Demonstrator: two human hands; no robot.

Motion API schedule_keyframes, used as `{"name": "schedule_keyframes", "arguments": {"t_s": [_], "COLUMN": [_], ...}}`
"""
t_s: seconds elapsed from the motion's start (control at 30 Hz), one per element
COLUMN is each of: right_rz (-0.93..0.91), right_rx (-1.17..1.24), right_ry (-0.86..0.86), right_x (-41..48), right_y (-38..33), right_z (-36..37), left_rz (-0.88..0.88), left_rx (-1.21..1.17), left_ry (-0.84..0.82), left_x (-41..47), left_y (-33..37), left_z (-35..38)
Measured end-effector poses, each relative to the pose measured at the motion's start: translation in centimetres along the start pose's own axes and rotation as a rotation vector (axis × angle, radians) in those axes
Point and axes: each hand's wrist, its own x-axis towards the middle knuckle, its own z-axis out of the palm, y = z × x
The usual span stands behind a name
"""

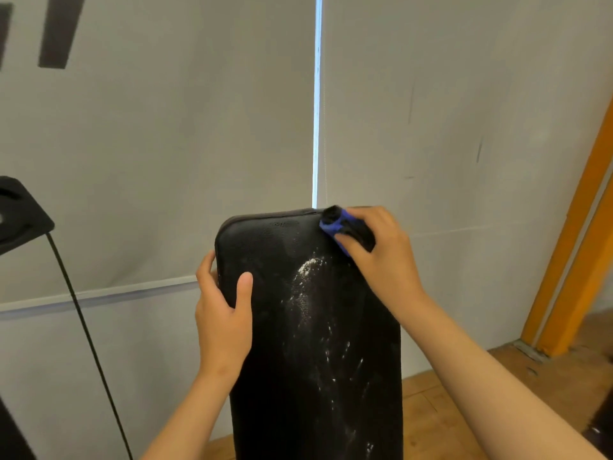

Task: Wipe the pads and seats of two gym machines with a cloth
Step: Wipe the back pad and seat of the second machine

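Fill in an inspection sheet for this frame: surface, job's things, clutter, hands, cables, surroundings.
Surface: black pad, white residue streaked down its middle.
Job's things: blue and black cloth, bunched at the pad's top right corner.
Clutter: nothing seen.
Grippers: left hand grips the pad's left edge, thumb on the front; right hand holds the cloth against the pad.
Cables: thin black cable, or possibly a rod, runs down from a black plate at the left.
Surroundings: grey blinds behind, orange frame at the right, wooden floor below.

No legible text (embossing point(287, 224) on pad point(315, 343) blurred).
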Motion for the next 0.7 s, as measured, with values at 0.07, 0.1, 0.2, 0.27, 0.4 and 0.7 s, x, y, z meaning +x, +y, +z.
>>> {"name": "schedule_keyframes", "arguments": {"t_s": [0.07, 0.1, 0.2, 0.27, 0.4, 0.7], "right_rz": [-0.076, -0.106, -0.138, -0.082, 0.056, -0.107], "right_rx": [-0.034, -0.057, -0.091, -0.076, -0.044, -0.053], "right_ry": [-0.068, -0.11, -0.161, -0.081, 0.057, -0.182], "right_x": [-2.2, -2.9, -2.9, -1.5, 1.7, -2.1], "right_y": [0.3, 0.7, 1.9, 2.1, 0.7, -2.4], "right_z": [0.5, 0.5, -0.5, -1.4, -1.4, 2.5], "left_rz": [0.0, 0.003, -0.004, -0.008, -0.01, -0.044], "left_rx": [0.028, 0.031, 0.029, 0.035, 0.037, 0.03], "left_ry": [0.012, 0.015, 0.027, 0.032, 0.043, -0.001], "left_x": [0.0, 0.0, 0.0, -0.1, -0.2, -0.6], "left_y": [-0.4, -0.4, -0.6, -0.6, -0.5, -0.5], "left_z": [0.1, 0.1, 0.1, 0.1, 0.2, -0.1]}}
